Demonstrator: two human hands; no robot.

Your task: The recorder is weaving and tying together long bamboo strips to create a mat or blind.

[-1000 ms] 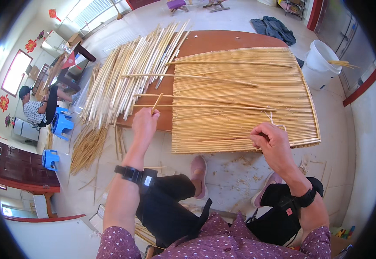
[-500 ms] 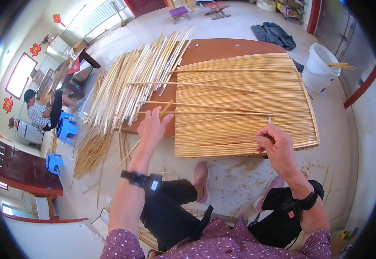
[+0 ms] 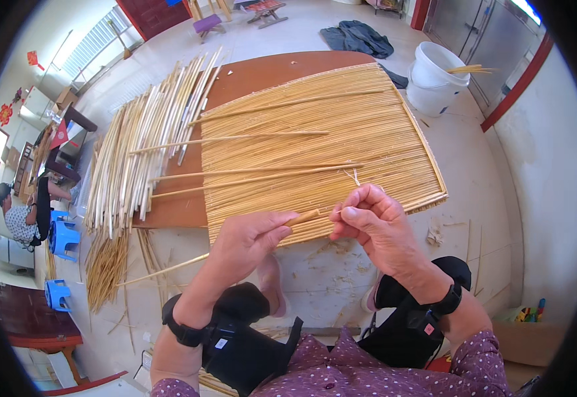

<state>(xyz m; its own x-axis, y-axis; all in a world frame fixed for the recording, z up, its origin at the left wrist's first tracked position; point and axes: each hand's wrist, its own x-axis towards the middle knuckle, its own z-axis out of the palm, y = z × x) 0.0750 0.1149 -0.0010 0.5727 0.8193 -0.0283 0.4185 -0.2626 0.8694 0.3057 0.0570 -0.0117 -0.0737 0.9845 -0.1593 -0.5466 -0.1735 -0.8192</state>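
In my left hand (image 3: 252, 239) is a thin straw-coloured stalk (image 3: 162, 270), its other end (image 3: 307, 216) jutting out past my thumb toward my right hand. My right hand (image 3: 382, 228) has thumb and fingers pinched together just right of that end, on what looks like a thin thread; a pale loop of thread (image 3: 356, 177) shows above the fingers. Both hands are over the near edge of a flat mat of stalks (image 3: 301, 142) laid side by side. Several loose stalks (image 3: 262, 175) lie across the mat, their left ends reaching past it.
The mat rests on a brown tabletop (image 3: 255, 78). A heap of pale stalks (image 3: 146, 139) covers its left end, with a darker bundle (image 3: 106, 271) below on the floor. White buckets (image 3: 431, 83) stand at right. Blue stools (image 3: 63, 238) and a seated person (image 3: 20, 215) are at far left.
My left hand has come right and nearer with the stalk, bringing its end to my right hand. The right hand has shifted slightly left. The whole view has swung to the right.
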